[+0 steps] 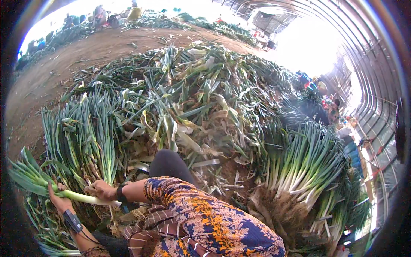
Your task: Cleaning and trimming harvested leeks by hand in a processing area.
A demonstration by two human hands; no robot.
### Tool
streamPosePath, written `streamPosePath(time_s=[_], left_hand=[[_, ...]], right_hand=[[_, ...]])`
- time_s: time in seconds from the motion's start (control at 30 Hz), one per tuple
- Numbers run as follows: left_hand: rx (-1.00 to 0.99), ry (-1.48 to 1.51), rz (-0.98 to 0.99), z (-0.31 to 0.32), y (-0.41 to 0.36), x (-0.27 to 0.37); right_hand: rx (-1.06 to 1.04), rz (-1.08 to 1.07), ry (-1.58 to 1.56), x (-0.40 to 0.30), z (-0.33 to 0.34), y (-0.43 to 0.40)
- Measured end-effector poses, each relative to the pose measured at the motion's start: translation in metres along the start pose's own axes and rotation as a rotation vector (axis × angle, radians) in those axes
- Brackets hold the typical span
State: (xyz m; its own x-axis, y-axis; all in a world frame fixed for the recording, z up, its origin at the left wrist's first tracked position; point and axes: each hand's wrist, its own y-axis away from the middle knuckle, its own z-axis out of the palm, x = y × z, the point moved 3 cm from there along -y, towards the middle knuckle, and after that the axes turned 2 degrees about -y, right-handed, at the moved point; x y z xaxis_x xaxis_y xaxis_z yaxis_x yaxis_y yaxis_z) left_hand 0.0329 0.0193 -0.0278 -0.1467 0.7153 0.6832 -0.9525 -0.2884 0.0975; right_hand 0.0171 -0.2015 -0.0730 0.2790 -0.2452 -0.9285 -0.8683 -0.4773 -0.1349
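Note:
A trimmed-looking leek (88, 198) with a pale stalk and green leaves lies across my left hand (60, 199), which grips it near where the leaves spread. The leaf end points to the far left; the whitish root end lies below my right wrist. My right hand (104, 190) is curled beside the stalk, fingertips close to or touching it. Whether those fingers pinch anything is hidden. Just beyond both hands stand upright leeks (93, 138) in a dense bunch. Below the stalk, more leeks with roots (116, 229) show partly.
Stripped leaves (192, 93) form a large heap ahead of my knee (170, 163). At right, a bundle of leeks (298, 173) lies with its roots towards me. Bare soil (48, 86) stretches along the left. Other people (332, 109) sit farther back under a ribbed tunnel roof (372, 64).

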Motion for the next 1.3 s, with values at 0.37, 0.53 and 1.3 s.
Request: streamPosePath(time_s=[0.37, 0.53, 1.3], left_hand=[[-0.016, 0.270, 0.017, 0.028, 0.038, 0.006], [0.107, 0.199, 0.136, 0.029, 0.033, 0.020], [0.011, 0.222, 0.304, -0.006, 0.050, 0.083]], right_hand=[[-0.264, 0.079, 0.123, 0.006, -0.036, 0.033], [-0.034, 0.316, 0.106, 0.014, -0.074, 0.016], [-0.649, -0.067, 0.261, -0.052, -0.096, 0.035]])
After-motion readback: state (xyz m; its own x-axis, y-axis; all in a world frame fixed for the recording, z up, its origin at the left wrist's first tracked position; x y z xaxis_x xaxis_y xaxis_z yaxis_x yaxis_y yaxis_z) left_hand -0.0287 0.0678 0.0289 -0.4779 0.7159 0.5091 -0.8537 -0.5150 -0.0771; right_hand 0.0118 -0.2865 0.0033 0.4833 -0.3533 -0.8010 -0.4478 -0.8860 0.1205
